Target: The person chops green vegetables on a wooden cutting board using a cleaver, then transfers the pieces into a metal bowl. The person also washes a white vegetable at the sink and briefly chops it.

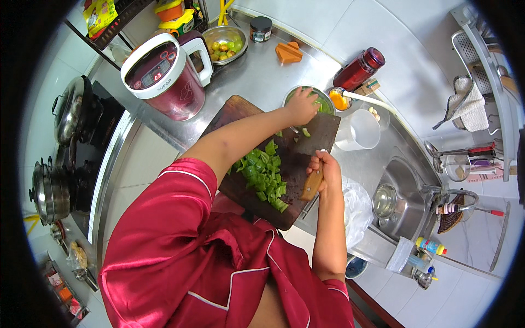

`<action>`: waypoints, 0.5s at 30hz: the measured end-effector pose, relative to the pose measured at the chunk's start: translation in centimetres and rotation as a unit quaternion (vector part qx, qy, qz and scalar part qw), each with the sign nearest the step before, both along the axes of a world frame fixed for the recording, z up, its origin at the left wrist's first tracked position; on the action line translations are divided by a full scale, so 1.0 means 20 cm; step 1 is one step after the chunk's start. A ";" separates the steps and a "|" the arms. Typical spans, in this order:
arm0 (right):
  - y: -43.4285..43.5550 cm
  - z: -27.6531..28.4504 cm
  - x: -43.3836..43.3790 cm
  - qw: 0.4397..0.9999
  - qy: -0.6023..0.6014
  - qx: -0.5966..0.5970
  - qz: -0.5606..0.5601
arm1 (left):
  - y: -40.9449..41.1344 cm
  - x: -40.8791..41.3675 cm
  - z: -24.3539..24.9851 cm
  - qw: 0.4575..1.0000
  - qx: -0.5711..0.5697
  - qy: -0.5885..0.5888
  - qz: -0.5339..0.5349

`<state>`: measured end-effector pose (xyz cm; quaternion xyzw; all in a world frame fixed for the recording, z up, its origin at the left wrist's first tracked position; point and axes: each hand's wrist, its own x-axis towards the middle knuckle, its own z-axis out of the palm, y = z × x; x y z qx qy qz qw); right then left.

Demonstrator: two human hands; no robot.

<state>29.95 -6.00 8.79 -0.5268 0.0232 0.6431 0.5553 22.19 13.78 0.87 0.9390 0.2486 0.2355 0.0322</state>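
Observation:
My right hand grips the wooden handle of a cleaver. The broad blade spans the far right part of a dark wooden cutting board, and its far end reaches the rim of a metal bowl. A few green bits cling to the blade. Over the bowl's near side is my left hand, fingers apart; its underside is hidden. Green pieces show inside the bowl. Chopped green pepper lies heaped on the board, partly behind my left forearm.
A soymilk maker and a bowl of fruit stand left. Right are a red flask, a translucent plastic container, a plastic bag and a sink. Pans sit on the hob at far left.

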 end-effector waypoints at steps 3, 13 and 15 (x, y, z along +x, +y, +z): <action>-0.20 0.01 0.01 0.999 -0.037 0.018 0.021 | 0.02 -0.06 0.02 0.980 -0.163 -0.102 -0.050; -1.12 -0.32 -0.03 0.997 -0.048 0.046 0.037 | -0.36 -0.42 -0.03 0.983 -0.173 -0.040 0.056; -1.22 -0.38 -0.05 0.996 -0.041 0.050 0.061 | -0.42 -0.40 -0.06 0.982 -0.171 -0.057 0.053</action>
